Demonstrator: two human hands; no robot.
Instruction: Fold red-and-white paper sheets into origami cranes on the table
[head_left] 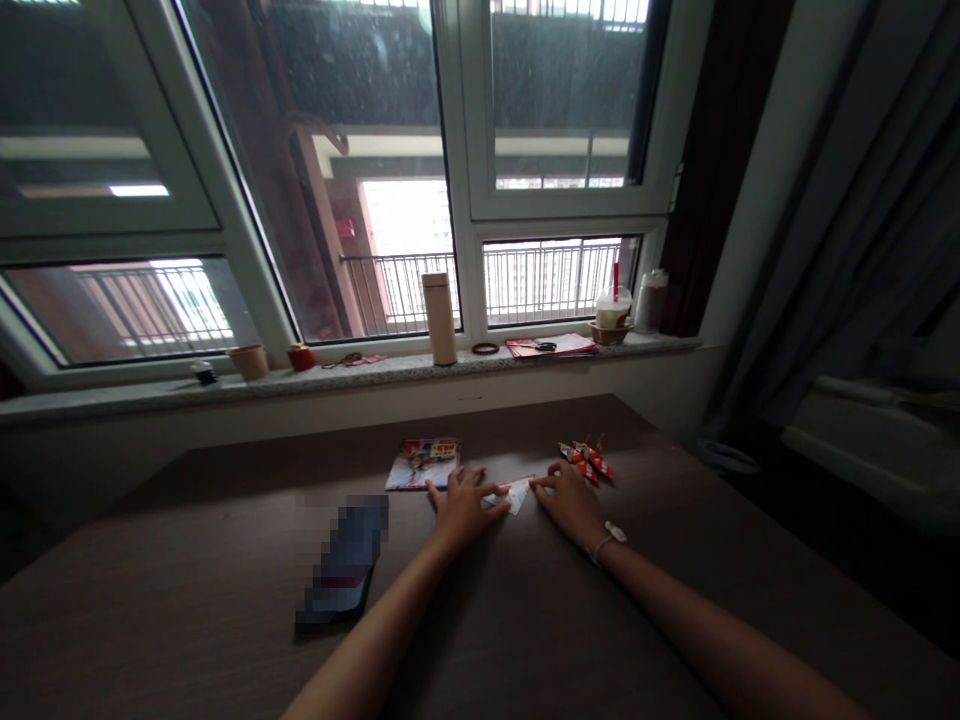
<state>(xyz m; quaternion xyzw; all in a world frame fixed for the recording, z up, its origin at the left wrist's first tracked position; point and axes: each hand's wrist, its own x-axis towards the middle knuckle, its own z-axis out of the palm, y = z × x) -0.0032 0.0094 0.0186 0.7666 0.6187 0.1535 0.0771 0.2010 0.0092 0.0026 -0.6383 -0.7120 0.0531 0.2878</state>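
Both my hands rest on a dark wooden table (225,560) with a small folded piece of paper (516,494) between them. My left hand (459,506) lies flat with its fingers spread, fingertips touching the paper's left side. My right hand (568,500) presses the paper's right edge with its fingers stretched out. A white band sits on my right wrist. Just beyond my right hand lie folded red paper figures (586,459). A colourful printed sheet (424,463) lies beyond my left hand.
A dark phone (343,572) lies on the table to the left. On the windowsill (112,393) stand a tall beige flask (439,318), small pots (249,361), a drink cup with a straw (613,308) and red papers (551,346). Curtains hang at right.
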